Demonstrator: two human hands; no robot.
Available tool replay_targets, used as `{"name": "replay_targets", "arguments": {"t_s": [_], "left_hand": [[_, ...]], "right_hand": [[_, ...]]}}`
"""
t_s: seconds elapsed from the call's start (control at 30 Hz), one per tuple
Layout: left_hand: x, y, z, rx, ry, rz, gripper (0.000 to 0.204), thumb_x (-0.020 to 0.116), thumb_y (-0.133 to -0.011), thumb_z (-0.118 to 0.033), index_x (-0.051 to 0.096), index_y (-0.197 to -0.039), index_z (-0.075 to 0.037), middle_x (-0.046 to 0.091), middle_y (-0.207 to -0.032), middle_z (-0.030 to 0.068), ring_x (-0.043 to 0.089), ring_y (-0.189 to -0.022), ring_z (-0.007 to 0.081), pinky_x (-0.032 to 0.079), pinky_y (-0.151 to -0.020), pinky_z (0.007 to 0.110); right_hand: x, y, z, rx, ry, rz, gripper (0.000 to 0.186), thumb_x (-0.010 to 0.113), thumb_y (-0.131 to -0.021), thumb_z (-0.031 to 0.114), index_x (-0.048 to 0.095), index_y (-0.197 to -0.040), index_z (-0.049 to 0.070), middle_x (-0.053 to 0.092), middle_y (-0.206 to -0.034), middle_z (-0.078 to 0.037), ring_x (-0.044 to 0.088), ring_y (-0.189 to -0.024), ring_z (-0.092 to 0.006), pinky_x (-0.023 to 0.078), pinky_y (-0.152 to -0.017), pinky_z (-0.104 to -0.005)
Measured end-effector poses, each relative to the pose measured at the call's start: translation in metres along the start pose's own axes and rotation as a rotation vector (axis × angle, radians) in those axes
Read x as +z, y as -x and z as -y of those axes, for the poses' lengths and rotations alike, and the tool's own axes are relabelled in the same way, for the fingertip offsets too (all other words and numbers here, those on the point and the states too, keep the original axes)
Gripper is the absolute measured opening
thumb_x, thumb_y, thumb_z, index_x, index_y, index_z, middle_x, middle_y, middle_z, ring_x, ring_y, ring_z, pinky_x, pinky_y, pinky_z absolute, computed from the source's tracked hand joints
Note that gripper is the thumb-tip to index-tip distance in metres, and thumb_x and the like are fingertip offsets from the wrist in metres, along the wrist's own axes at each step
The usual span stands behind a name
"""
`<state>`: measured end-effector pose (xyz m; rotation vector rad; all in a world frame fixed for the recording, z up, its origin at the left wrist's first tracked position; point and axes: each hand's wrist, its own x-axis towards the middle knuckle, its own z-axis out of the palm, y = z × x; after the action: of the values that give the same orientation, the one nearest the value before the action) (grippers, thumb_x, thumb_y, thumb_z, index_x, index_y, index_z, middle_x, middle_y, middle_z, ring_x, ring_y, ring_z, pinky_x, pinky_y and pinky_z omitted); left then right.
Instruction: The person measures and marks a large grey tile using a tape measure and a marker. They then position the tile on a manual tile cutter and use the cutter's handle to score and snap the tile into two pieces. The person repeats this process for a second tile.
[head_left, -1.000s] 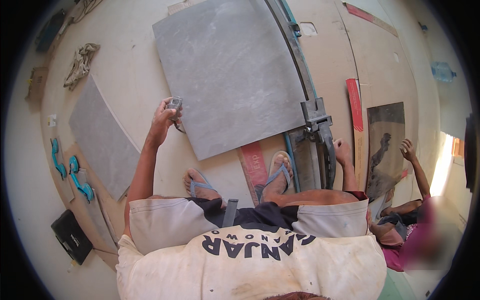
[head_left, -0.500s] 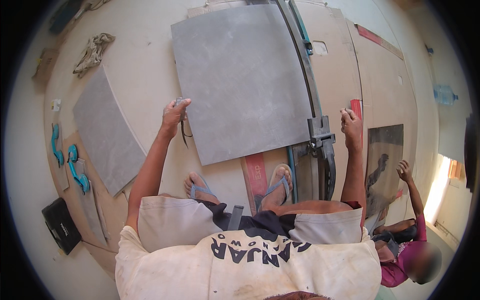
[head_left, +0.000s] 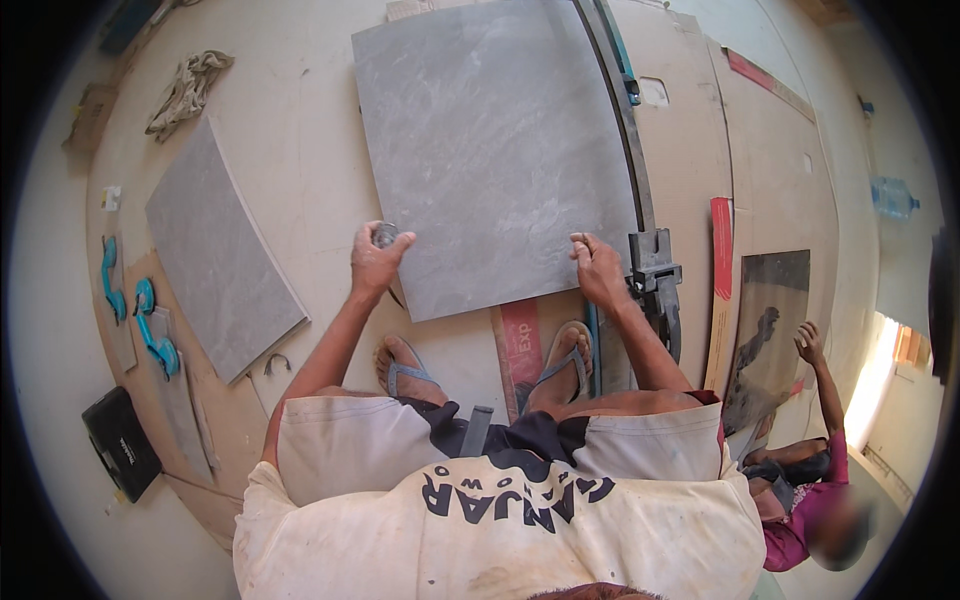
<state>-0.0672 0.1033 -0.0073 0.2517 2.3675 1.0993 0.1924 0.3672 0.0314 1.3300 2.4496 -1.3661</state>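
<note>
My left hand (head_left: 380,255) is closed on a grey tape measure (head_left: 385,233) with a dark strap hanging below it, at the near left edge of a large grey tile (head_left: 470,140). Over the tile's near right part, my right hand (head_left: 595,262) has its fingers pinched round something small that I cannot make out. The tile lies against a long tile cutter (head_left: 620,120), whose black carriage (head_left: 655,260) sits just right of my right hand.
At left lie another grey tile (head_left: 220,250), two teal suction lifters (head_left: 158,340), a cloth (head_left: 188,90) and a black case (head_left: 120,440). Cardboard (head_left: 765,160) covers the right side. A co-worker (head_left: 805,520) sits at lower right near a dark glossy piece (head_left: 770,330).
My right hand has come up from beside the carriage and moved left over the tile. My left hand, still holding the tape measure, has shifted right toward the tile's near edge.
</note>
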Motion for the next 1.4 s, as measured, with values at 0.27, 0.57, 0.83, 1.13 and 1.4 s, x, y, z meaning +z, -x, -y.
{"name": "replay_targets", "arguments": {"t_s": [0.27, 0.57, 0.83, 1.13, 1.4], "left_hand": [[-0.028, -0.081, -0.033, -0.134, 0.328, 0.235, 0.029, 0.075, -0.082, -0.033, 0.059, -0.089, -0.009, 0.054, -0.075, -0.0022, 0.053, -0.066, 0.0092, 0.045, -0.056, 0.027], [-0.037, -0.082, -0.064, 0.019, 0.115, 0.192, 0.038, 0.078, -0.079, -0.034, 0.062, -0.095, -0.004, 0.057, -0.077, 0.0015, 0.053, -0.065, 0.0118, 0.045, -0.058, 0.028], [0.005, -0.044, -0.197, 0.535, -0.335, 0.414, 0.049, 0.080, -0.076, -0.038, 0.062, -0.102, 0.000, 0.061, -0.083, 0.0081, 0.058, -0.067, 0.0160, 0.049, -0.061, 0.029], [-0.033, -0.079, -0.194, -0.113, -0.169, 0.396, 0.040, 0.081, -0.076, -0.039, 0.063, -0.087, -0.005, 0.058, -0.073, 0.0021, 0.059, -0.067, 0.0144, 0.055, -0.065, 0.036], [-0.050, -0.129, -0.106, -0.261, 0.137, 0.258, 0.030, 0.078, -0.076, -0.028, 0.062, -0.085, -0.004, 0.057, -0.073, 0.0025, 0.058, -0.063, 0.0153, 0.054, -0.064, 0.034]], "right_hand": [[-0.012, -0.087, -0.007, -0.215, 0.341, -0.339, 0.033, 0.046, -0.099, 0.019, 0.063, -0.116, -0.003, 0.064, -0.113, -0.028, 0.060, -0.107, -0.0422, 0.046, -0.093, -0.0478], [-0.029, -0.096, 0.090, -0.288, 0.119, -0.022, 0.032, 0.050, -0.097, 0.020, 0.067, -0.113, -0.001, 0.070, -0.105, -0.019, 0.066, -0.100, -0.0348, 0.051, -0.089, -0.0411], [-0.037, -0.095, 0.136, -0.423, -0.128, 0.043, 0.031, 0.058, -0.096, 0.024, 0.070, -0.111, 0.000, 0.072, -0.098, -0.014, 0.069, -0.090, -0.0240, 0.053, -0.083, -0.0370], [-0.126, -0.167, -0.015, -0.103, -0.220, -0.441, 0.027, 0.056, -0.094, 0.023, 0.071, -0.098, 0.001, 0.069, -0.079, -0.013, 0.065, -0.078, -0.0212, 0.050, -0.074, -0.0359], [-0.100, -0.216, -0.077, 0.013, 0.043, -0.278, 0.032, 0.055, -0.091, 0.027, 0.070, -0.094, -0.001, 0.069, -0.087, -0.021, 0.068, -0.084, -0.0316, 0.050, -0.077, -0.0427]]}}
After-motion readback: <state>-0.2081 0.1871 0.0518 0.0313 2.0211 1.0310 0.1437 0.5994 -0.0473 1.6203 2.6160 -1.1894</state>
